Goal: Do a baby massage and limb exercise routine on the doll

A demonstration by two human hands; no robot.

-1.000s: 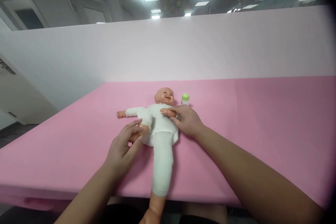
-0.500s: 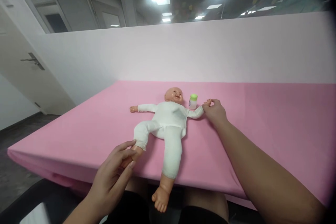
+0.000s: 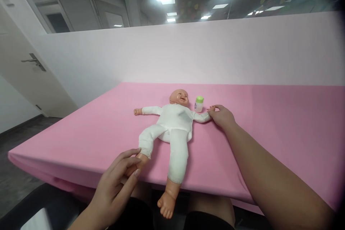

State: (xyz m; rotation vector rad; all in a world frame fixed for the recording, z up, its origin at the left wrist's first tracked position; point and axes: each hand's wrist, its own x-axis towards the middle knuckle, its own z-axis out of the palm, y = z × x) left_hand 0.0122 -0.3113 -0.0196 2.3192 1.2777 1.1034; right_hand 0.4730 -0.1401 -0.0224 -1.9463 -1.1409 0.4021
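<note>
A baby doll point(image 3: 172, 122) in a white suit lies on its back on the pink table point(image 3: 269, 122), arms spread, head pointing away from me. My left hand point(image 3: 118, 183) pinches the doll's bare foot at the table's front edge. My right hand point(image 3: 221, 115) holds the doll's hand, stretched out to the right. The doll's other leg hangs over the front edge, bare foot point(image 3: 165, 205) below the tabletop. A small white bottle with a green cap point(image 3: 198, 104) stands beside the doll's head.
A pale partition wall point(image 3: 188, 50) rises behind the table. A white door with a handle point(image 3: 35, 63) is at the left. My dark-clothed lap point(image 3: 172, 219) is under the table's front edge.
A second ago the doll's arm and leg were folded onto its body. Both hands pulled them outward; the limbs now lie spread, and since half a second ago little has moved.
</note>
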